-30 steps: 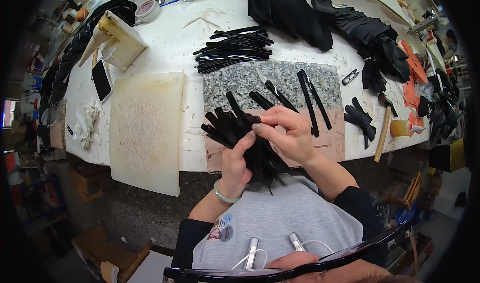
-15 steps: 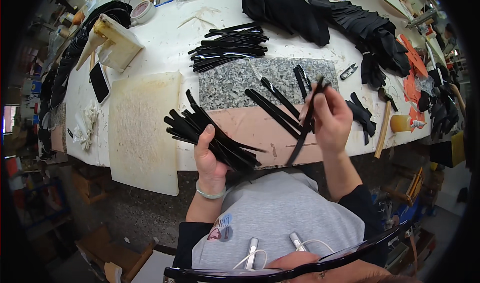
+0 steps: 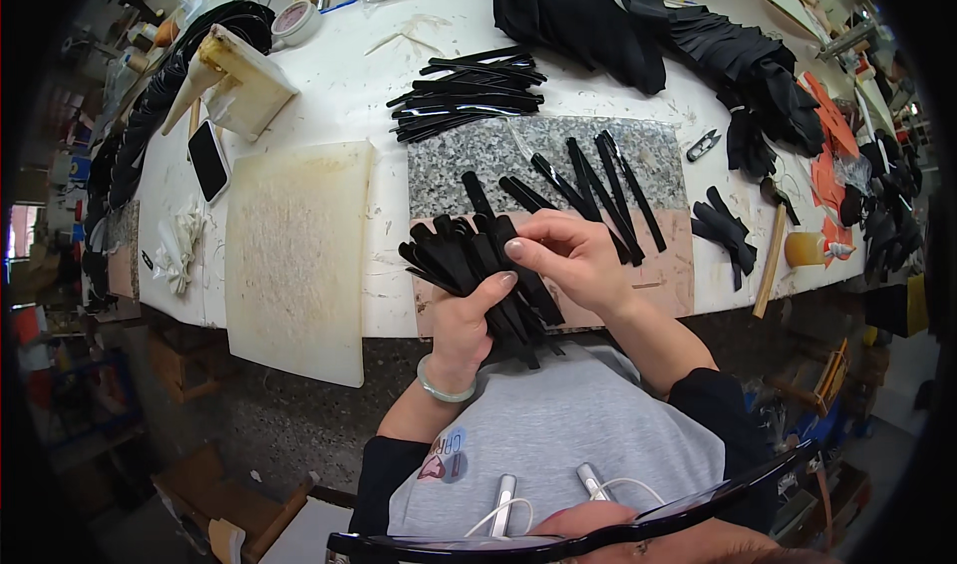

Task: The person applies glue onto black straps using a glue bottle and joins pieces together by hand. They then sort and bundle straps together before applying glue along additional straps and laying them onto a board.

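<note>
A fanned bunch of narrow black strips (image 3: 439,257) is clasped in my left hand (image 3: 465,327), its thumb pressed across them. My right hand (image 3: 578,260) pinches a black strip at the right side of this bunch, thumb and forefinger together; part of the strip is hidden by the fingers. Just beyond, several loose black strips (image 3: 592,187) lie slanted over a speckled grey slab (image 3: 439,165) and the pinkish board (image 3: 663,290) in front of it. Farther back sits a pile of shiny black strips (image 3: 467,95).
A whitish cutting board (image 3: 299,255) overhangs the table's front edge at left. Near it are a phone (image 3: 209,162) and a glue-stained container (image 3: 254,90). Rightward lie thread snips (image 3: 704,145), black pieces (image 3: 725,230), a wooden-handled hammer (image 3: 770,255) and a yellowish jar (image 3: 805,249). Black material (image 3: 578,25) is heaped behind.
My right hand has moved left and down with a strip to the bunch in my left hand. The bunch has shifted slightly right. More of the loose strips on the slab now shows.
</note>
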Demonstrator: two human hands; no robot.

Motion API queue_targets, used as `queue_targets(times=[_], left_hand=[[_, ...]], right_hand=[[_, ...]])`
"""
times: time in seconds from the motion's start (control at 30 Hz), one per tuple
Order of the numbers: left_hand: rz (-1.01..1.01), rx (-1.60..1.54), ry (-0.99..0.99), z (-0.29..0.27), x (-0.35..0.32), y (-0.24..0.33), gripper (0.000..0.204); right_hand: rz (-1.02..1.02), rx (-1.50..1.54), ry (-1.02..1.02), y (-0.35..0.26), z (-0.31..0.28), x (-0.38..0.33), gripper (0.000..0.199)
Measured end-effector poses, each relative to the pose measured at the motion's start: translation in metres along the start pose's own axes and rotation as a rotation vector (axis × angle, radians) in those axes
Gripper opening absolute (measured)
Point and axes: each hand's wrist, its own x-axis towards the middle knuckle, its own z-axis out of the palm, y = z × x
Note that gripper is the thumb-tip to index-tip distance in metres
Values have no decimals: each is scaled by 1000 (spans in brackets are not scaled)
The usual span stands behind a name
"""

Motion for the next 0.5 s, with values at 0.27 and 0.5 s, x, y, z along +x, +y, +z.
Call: queue_targets(times=[0.27,0.5], left_hand=[[-17,-46,74,-5,4,0,26],[-5,-25,98,-10,2,-1,23]], right_hand=[[206,158,119,8,-13,-3,25],[-49,-404,391,-8,-59,13,28]])
